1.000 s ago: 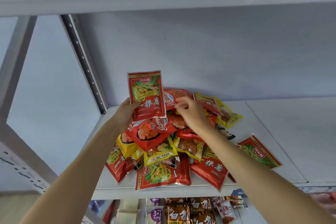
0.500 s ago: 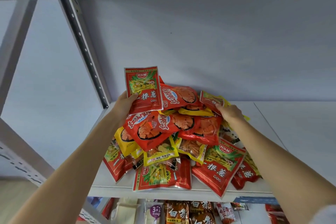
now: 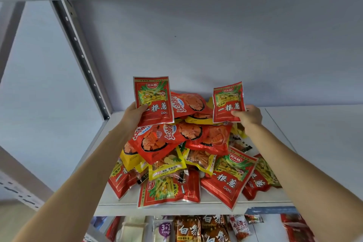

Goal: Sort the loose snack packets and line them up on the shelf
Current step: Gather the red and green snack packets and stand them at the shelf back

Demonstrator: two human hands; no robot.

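Left hand (image 3: pixel 135 113): raised, fingers clamped on upright red packet (image 3: pixel 153 100) above shelf (image 3: pixel 196 205) pile (image 3: pixel 182 147). Right hand (image 3: pixel 248 117): previously reaching into pile, now pinching second red packet (image 3: pixel 227 102) upright.

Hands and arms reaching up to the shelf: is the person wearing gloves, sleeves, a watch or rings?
Nothing worn shows. The left hand and right hand are bare, with no gloves, rings or watch visible, and both forearms are uncovered down to the picture's edge.

behind the held packet (image 3: pixel 153 102), left fingers (image 3: pixel 144 106) mostly hidden, thumb alone showing. below both hands, lower packets in the heap (image 3: pixel 176 155) half buried. bottom-shelf goods (image 3: pixel 188 229) cropped, small print unreadable.
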